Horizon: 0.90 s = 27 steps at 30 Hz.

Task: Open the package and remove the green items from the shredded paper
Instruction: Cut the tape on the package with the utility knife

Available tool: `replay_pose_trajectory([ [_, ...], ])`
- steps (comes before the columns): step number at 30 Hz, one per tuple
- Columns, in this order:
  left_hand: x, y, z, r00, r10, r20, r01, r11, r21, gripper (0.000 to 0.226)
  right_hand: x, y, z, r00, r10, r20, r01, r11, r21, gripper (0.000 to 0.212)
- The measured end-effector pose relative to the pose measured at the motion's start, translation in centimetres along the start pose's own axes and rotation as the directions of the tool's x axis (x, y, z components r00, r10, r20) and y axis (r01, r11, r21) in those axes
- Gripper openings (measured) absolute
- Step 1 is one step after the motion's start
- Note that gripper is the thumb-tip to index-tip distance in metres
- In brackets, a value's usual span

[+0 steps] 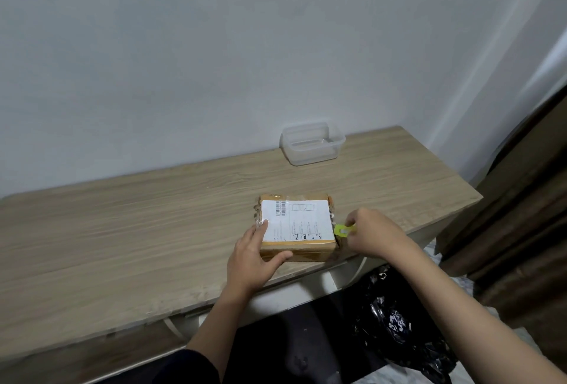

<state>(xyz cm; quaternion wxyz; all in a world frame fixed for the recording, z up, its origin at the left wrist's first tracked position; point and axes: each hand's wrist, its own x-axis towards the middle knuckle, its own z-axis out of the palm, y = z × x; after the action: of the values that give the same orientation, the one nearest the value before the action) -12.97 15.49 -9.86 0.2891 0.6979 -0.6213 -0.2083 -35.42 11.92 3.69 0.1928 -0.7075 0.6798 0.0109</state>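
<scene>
A small brown cardboard package (pixel 302 249) with a white shipping label on top lies sealed with tape near the front edge of the wooden table (pixel 129 230). My left hand (pixel 256 256) holds its front left corner, fingers on the top and thumb curled along the front side. My right hand (pixel 372 234) grips a small yellow-green cutter (pixel 343 230), whose tip touches the package's right edge. Nothing of the package's contents shows.
An empty clear plastic container (pixel 311 142) stands at the back of the table by the white wall. A black plastic bag (pixel 395 322) lies on the floor below the table's right end. Dark brown furniture (pixel 521 215) stands to the right.
</scene>
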Motion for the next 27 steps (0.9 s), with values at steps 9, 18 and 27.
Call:
replay_pose_trajectory([
  [9,1.9,-1.3,-2.3,0.990,-0.038,-0.138,0.054,0.991,0.120,0.065,-0.6,3.3,-0.8,0.992,0.058,-0.108,-0.016,0.934,0.358,0.017],
  [18,-0.1,4.1,0.2,0.932,-0.271,-0.239,0.226,0.953,-0.201,0.096,1.0,2.7,2.2,0.967,0.125,-0.224,0.068,0.717,0.694,0.025],
  [27,1.0,2.9,1.3,0.984,-0.155,-0.084,0.142,0.979,-0.145,0.109,2.7,1.4,2.6,0.981,0.038,-0.188,0.134,0.565,0.814,0.036],
])
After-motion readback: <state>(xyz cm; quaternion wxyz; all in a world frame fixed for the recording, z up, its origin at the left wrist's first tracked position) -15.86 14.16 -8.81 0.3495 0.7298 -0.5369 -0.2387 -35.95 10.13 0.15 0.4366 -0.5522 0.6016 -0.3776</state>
